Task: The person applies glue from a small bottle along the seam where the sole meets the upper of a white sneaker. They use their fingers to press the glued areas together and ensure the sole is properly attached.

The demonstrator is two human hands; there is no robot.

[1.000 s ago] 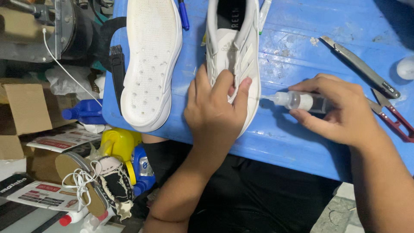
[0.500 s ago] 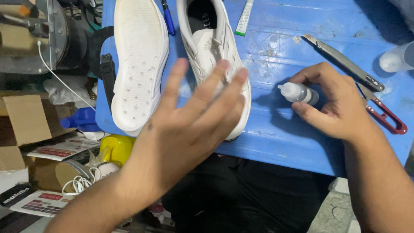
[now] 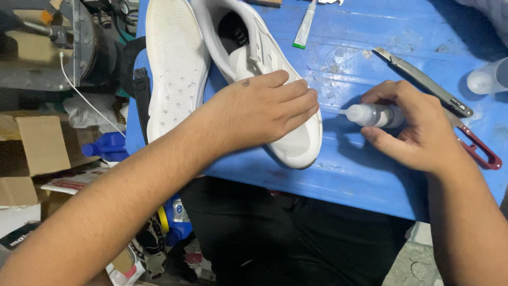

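Bare blue table (image 3: pixel 365 175) lies open between the white shoe (image 3: pixel 296 143) and the small glue bottle (image 3: pixel 373 115), a narrow lane running near to far. Far along it a glue tube (image 3: pixel 305 26) blocks. Right, a utility knife (image 3: pixel 423 82) and red snips (image 3: pixel 479 151) crowd in. Left, the upturned sole (image 3: pixel 177 63) fills the edge.

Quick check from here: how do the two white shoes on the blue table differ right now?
The upturned shoe lies sole up, its flat dotted outsole showing; the upright shoe sits sole down, its dark opening facing the camera. The left hand rests flat across the upright shoe; nothing touches the upturned shoe. The upright shoe's toe nears the table's front edge; the upturned shoe lies nearer the table's left edge. Both are white and lie side by side.
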